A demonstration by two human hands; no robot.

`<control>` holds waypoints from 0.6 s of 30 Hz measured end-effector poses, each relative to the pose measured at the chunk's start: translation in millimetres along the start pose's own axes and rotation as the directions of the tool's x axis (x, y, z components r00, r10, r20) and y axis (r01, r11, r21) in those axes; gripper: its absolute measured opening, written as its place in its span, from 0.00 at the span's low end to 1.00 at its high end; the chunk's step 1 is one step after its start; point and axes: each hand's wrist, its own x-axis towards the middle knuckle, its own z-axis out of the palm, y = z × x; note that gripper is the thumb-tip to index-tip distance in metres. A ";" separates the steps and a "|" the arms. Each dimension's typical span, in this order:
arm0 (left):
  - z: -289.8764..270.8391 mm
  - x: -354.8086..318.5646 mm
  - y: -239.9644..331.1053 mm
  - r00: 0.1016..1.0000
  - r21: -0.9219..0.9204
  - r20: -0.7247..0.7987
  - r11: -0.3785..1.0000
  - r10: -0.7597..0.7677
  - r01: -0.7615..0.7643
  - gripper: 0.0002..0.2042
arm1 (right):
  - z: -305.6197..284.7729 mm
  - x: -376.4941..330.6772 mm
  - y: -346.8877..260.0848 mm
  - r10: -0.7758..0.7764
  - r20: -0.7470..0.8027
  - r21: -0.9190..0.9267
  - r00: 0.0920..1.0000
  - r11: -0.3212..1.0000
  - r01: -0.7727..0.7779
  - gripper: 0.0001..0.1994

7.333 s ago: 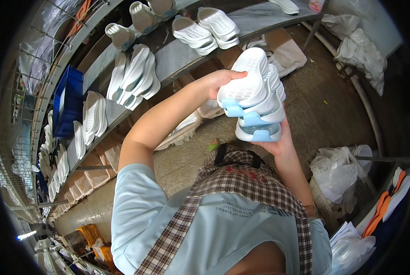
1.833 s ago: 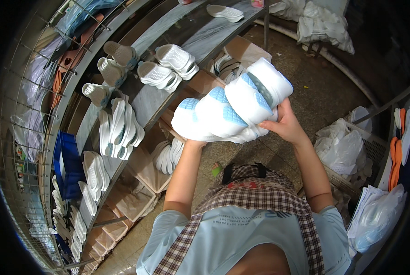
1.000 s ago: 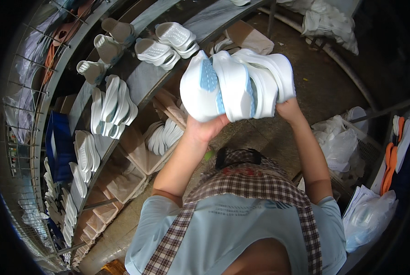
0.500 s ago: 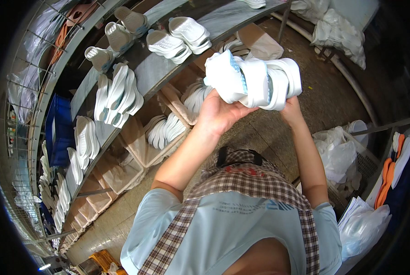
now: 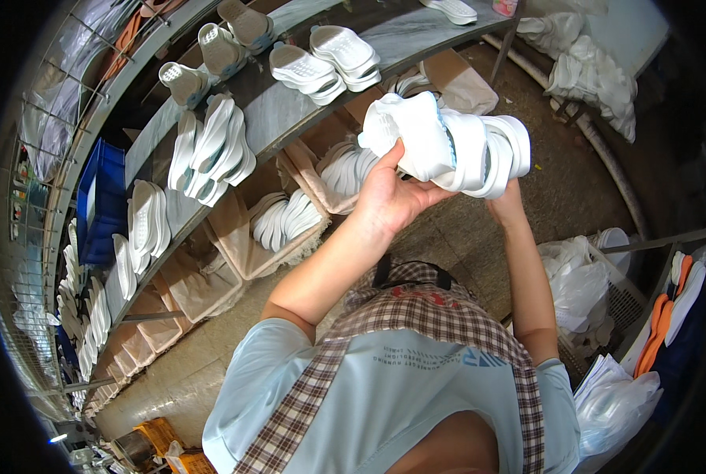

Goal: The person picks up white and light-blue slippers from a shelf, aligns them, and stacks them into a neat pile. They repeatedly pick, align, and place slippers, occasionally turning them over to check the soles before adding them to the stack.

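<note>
Held up in front of me is a row of nested white foam clogs [image 5: 416,130] with light-blue edging showing between some of them. My left hand [image 5: 394,196] grips the left part from below, its thumb pressed up along the near side and its fingers reaching under. At the other end, my right hand [image 5: 507,204] supports the clogs from underneath; most of its fingers are hidden behind them. Closest beyond the left end, several white shoe soles [image 5: 345,57] lie stacked in pairs on the grey bench [image 5: 262,118].
More soles [image 5: 214,146] line the curving bench at left, beside a blue crate [image 5: 102,207]. Under it stand lined boxes [image 5: 234,245] holding white pieces. A plastic bag [image 5: 574,280] lies in a basket at right, near orange and white pieces [image 5: 659,320]. A pipe [image 5: 606,162] runs along the floor.
The clogs and both hands sit slightly farther right and lower in the picture. My left thumb now shows against the near side of the clogs. The whole view has shifted a little.
</note>
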 end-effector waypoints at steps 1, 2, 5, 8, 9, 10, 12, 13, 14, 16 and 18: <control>-0.7 0.0 -0.2 1.000 0.004 -0.006 1.000 0.006 -0.006 0.31 | 1.2 -0.3 0.6 0.010 -0.008 0.000 1.000 1.000 -0.010 0.24; -1.2 0.1 -0.5 1.000 0.002 -0.007 1.000 0.005 -0.005 0.31 | 1.9 -0.3 1.5 0.007 -0.009 0.013 1.000 1.000 -0.006 0.24; -2.6 -0.7 -0.8 1.000 0.006 -0.009 1.000 0.000 0.000 0.31 | -0.5 0.4 3.9 -0.005 0.055 -0.006 0.998 1.000 0.005 0.28; -1.7 -2.3 -1.3 1.000 0.020 0.004 1.000 0.022 -0.022 0.31 | -5.1 1.0 4.7 0.013 0.107 -0.056 0.994 0.998 -0.007 0.30; -0.8 -2.8 -1.9 1.000 0.016 -0.002 1.000 0.020 -0.020 0.31 | -5.9 0.8 4.8 0.023 0.116 -0.072 0.993 0.997 -0.015 0.30; 0.3 -3.3 -2.3 1.000 0.012 -0.009 1.000 0.021 -0.021 0.31 | -6.3 1.1 4.8 0.056 0.092 -0.068 0.994 0.996 -0.050 0.30; 2.2 -4.9 -2.9 1.000 0.013 -0.020 1.000 0.023 -0.022 0.31 | -6.0 0.4 4.4 0.047 0.092 -0.067 0.995 0.997 -0.041 0.29; 2.8 -5.7 -3.3 1.000 0.016 -0.022 1.000 0.021 -0.021 0.31 | -5.3 0.1 4.0 0.027 0.108 -0.044 0.994 0.999 -0.022 0.29; 3.0 -6.2 -3.5 0.999 0.015 -0.031 1.000 0.025 -0.024 0.31 | -4.3 -0.1 3.5 0.036 0.088 -0.059 0.996 0.998 -0.031 0.29; 1.4 -7.2 -3.1 0.999 0.041 -0.039 0.999 0.028 -0.027 0.30 | -2.1 -0.5 1.4 0.021 0.077 -0.051 0.997 0.999 -0.017 0.29; -2.4 -7.5 -0.7 1.000 0.084 0.005 0.996 0.025 -0.026 0.28 | 0.1 -0.3 -3.0 -0.055 0.063 -0.119 0.997 0.991 0.062 0.26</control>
